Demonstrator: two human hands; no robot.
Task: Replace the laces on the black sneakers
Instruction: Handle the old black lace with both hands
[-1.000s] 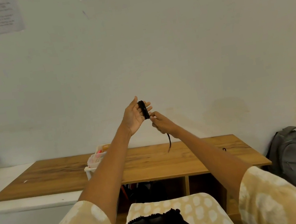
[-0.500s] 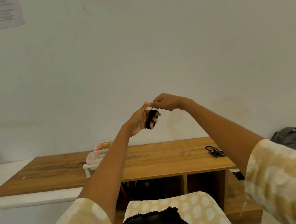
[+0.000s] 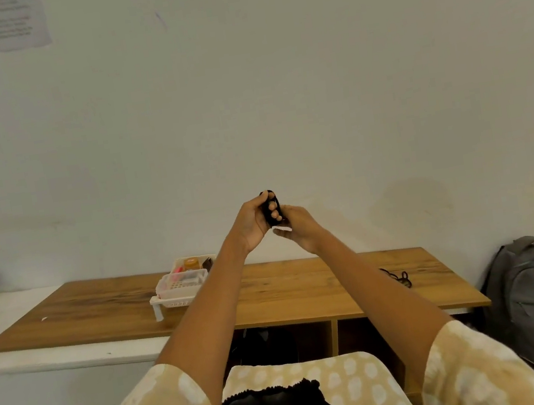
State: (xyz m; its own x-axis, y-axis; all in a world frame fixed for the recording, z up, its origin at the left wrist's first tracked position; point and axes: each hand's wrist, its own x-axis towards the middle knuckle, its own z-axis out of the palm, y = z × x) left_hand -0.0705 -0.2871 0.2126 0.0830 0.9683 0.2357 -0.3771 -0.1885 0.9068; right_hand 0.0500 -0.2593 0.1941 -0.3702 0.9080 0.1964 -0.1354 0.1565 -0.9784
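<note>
Above the long wooden tabletop (image 3: 108, 309), both hands are raised and meet around a small bundle of black shoelace (image 3: 268, 209). The bundle is wound round the curled fingers of the left hand (image 3: 252, 222), its long axis close to upright. The right hand (image 3: 297, 229) is touching it from just beside and below, fingers bent in against the coil; whether they pinch a free end cannot be told. A second loose black lace (image 3: 398, 277) lies on the tabletop's right part. No sneakers are plainly in view.
</note>
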